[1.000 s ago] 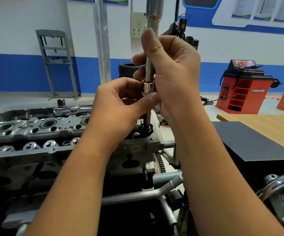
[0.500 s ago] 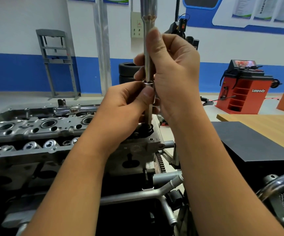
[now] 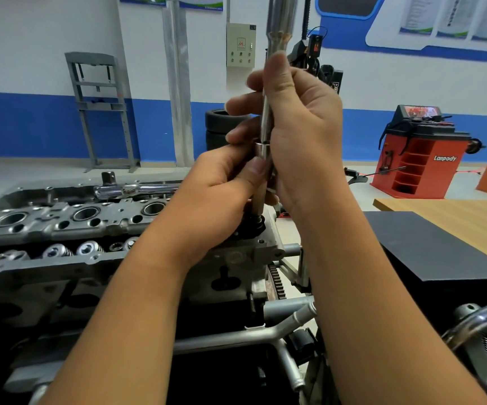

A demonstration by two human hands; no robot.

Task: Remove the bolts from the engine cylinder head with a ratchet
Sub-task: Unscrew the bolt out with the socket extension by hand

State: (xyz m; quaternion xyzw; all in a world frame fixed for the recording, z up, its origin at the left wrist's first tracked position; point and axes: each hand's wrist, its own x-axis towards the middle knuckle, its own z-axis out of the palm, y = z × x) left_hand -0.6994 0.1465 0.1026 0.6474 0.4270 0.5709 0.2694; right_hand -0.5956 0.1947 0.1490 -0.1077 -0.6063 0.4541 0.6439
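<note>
well, both hands meet over the right end of the cylinder head (image 3: pixel 69 217), which lies across the lower left with open bores and valve springs showing. the right hand (image 3: pixel 303 135) is curled round a long steel extension bar (image 3: pixel 266 112) that stands nearly upright, its thumb laid along the shaft and its fingers (image 3: pixel 242 103) wrapped behind. the bar widens into a thicker piece at the top edge of the view. the left hand (image 3: pixel 221 182) pinches the socket (image 3: pixel 261 152) on the bar's lower part, thumb in front, fingers hidden behind. below the socket a dark shaft runs down into a black-rimmed hole (image 3: pixel 255 225) at the head's right end; whether that shaft is a bolt or more of the tool cannot be told.

a chrome ratchet (image 3: pixel 137 188) lies flat on the far edge of the head, its square drive pointing up, apart from both hands.

to the right sits a wooden bench (image 3: pixel 452 217) with a dark mat (image 3: pixel 429 244) on its near part. beyond it stands a red machine (image 3: pixel 420 153) marked "lanpody" in white. on the back wall hangs a beige control box (image 3: pixel 240 45) with a red logo, too small to read, and wall posters whose text is blurred. black tyres (image 3: pixel 216 127) are stacked behind the hands, and a grey frame (image 3: pixel 99 109) stands against the blue-banded wall.
</note>
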